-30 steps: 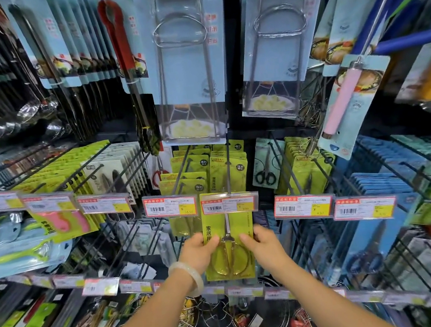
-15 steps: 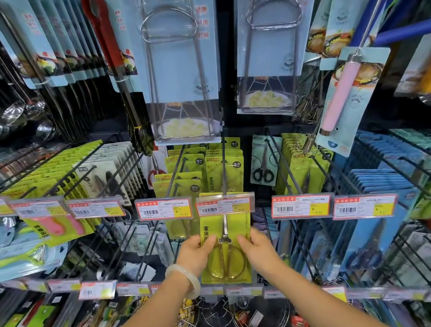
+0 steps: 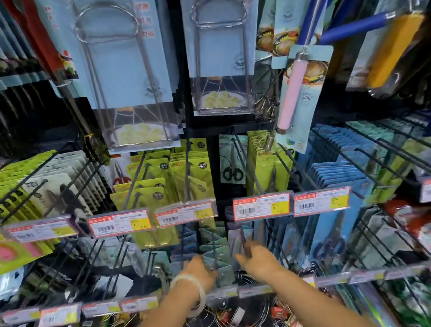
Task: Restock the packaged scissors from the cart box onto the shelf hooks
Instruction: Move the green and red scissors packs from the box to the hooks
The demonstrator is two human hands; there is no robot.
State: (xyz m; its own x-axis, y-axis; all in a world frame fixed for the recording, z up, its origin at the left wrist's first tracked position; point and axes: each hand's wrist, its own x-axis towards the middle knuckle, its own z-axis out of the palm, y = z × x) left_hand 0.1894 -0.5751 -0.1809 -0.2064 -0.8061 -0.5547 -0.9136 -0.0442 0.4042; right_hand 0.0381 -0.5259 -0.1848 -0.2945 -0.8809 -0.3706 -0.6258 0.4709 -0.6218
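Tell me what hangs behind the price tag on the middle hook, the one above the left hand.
Behind that price tag hang green scissor packs, threaded on the hook. The tag covers their lower parts; how many hang there cannot be told.

From my remote feed I see two bare forearms, no sleeves anywhere in view. The left hand (image 3: 197, 270) and the right hand (image 3: 258, 261) wear no gloves and no rings that I can make out; motion blur softens the fingers. The only thing worn is a bangle (image 3: 196, 293) on the left wrist: a smooth, thick, milky-white translucent ring, plain and unmarked, sitting loose just below the left hand. The right wrist carries nothing.
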